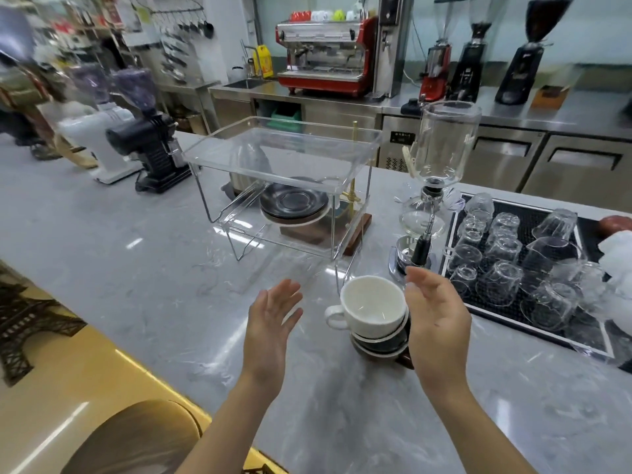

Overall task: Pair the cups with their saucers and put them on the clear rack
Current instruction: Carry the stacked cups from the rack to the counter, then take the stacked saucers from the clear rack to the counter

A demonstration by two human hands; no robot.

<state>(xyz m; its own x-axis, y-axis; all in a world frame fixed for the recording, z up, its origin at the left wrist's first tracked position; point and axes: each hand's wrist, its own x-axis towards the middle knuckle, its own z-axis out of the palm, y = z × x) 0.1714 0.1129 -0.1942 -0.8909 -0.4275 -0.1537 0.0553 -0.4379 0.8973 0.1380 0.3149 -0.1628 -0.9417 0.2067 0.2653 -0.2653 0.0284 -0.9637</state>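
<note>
1. White cup (372, 304) sits on top of a nested stack of cups (381, 342), lower centre-right of frame, on the counter (154, 234). Its handle points left. The stack is uneven, so pulling the top cup sideways likely drags or tips the ones under it.
2. Saucers (294, 203) are stacked on the lower tier of the clear rack (284, 155), mid-frame, well apart from the cups. Top tier holds nothing. No pair made yet.
3. Right hand (434, 313) is spread, palm inward, just beside the stack's right side; can't tell if it touches. Left hand (273, 319) is spread, left of the cup handle, holding nothing.
4. Risk: the right hand hides the stack's right edge, so a nudge there could shove it over.
5. Risk: the siphon brewer (434, 186) and the tray of upturned glasses (513, 268) stand near on the right; a wide right-arm swing could clip them.
6. Risk: the rack stands on thin wire legs, with little clearance above the saucers, so bumping it could shift the rack.
</note>
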